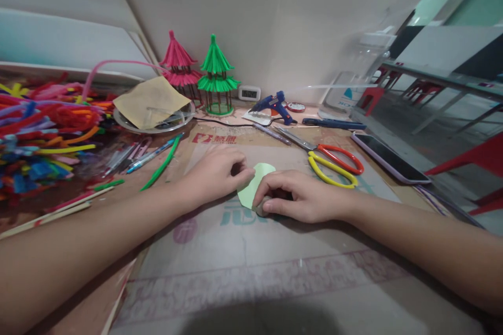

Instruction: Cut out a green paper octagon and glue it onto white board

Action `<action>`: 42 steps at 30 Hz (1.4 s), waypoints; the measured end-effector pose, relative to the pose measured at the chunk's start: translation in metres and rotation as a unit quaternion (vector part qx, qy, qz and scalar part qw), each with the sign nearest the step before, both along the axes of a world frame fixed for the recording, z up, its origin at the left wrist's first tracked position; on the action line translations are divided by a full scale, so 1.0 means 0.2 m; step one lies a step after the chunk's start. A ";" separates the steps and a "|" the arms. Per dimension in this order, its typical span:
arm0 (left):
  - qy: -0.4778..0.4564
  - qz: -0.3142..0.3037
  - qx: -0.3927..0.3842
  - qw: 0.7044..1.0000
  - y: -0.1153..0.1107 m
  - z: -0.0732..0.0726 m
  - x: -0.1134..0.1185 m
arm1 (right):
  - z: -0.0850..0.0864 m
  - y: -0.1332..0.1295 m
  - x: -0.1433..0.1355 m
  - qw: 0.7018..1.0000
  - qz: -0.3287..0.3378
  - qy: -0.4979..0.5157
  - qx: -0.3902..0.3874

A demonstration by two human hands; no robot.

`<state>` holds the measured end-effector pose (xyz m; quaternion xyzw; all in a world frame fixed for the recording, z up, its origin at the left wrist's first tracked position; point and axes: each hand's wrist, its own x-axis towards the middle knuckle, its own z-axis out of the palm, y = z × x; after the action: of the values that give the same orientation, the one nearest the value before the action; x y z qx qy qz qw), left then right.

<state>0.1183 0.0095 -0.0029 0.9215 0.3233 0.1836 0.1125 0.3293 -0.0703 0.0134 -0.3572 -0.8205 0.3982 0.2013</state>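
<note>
A small light green piece of paper (258, 182) with a rounded outline lies on the cardboard mat, between my two hands. My left hand (220, 170) is closed, its thumb and curled fingers at the paper's upper left edge. My right hand (296, 194) pinches a small grey-brown roundish object (261, 208) at the paper's lower right edge; its exact kind is too small and covered to tell. Just beyond my right hand rest scissors (334, 162) with one red and one yellow handle.
Behind stand pink (178, 63) and green (218, 76) pipe-cleaner pagodas, a small digital clock (249, 93) and a blue glue gun (273, 107). Pipe cleaners (43, 136) heap at left beside a dish (184, 115). At right are a phone (389, 157), a box cutter (334, 123) and a clear jug (349, 84).
</note>
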 end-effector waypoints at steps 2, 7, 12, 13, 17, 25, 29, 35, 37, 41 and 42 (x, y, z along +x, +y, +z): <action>0.000 -0.007 -0.004 1.000 0.00 0.00 0.00 | -0.01 -0.01 0.00 1.000 -0.018 0.010 0.018; 0.009 -0.034 0.007 0.999 0.01 -0.01 0.00 | -0.03 -0.01 0.00 0.990 -0.119 0.030 0.069; 0.025 -0.028 0.015 0.999 0.01 -0.02 0.00 | -0.03 -0.02 -0.01 0.992 -0.072 -0.005 0.105; 0.024 -0.028 0.015 0.999 0.01 -0.02 -0.01 | -0.03 -0.02 -0.01 0.991 -0.055 -0.021 0.120; 0.021 -0.036 0.011 0.999 0.01 -0.02 -0.01 | -0.02 -0.01 0.00 0.993 -0.016 -0.037 0.109; 0.017 -0.037 0.003 0.999 0.01 -0.02 0.00 | -0.01 -0.01 0.01 0.998 -0.051 0.021 0.019; 0.022 -0.038 0.009 0.999 0.01 -0.02 0.00 | -0.03 -0.02 0.00 0.995 -0.084 0.017 0.059; 0.032 -0.041 0.015 0.999 0.01 -0.01 0.00 | -0.02 -0.01 0.00 0.997 -0.027 -0.013 0.067; 0.036 -0.041 0.013 0.998 0.00 -0.01 0.00 | -0.01 0.00 0.01 1.000 -0.011 0.005 0.022; 0.043 -0.039 0.015 0.998 0.00 -0.01 -0.01 | -0.02 0.00 0.01 0.999 -0.026 0.031 -0.010; 0.044 -0.039 0.016 0.998 0.00 -0.01 -0.01 | -0.02 0.00 0.01 0.999 -0.039 0.035 -0.004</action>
<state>0.1165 0.0104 -0.0050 0.9423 0.2885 0.1438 0.0901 0.3314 -0.0712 0.0097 -0.3754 -0.7968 0.4059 0.2437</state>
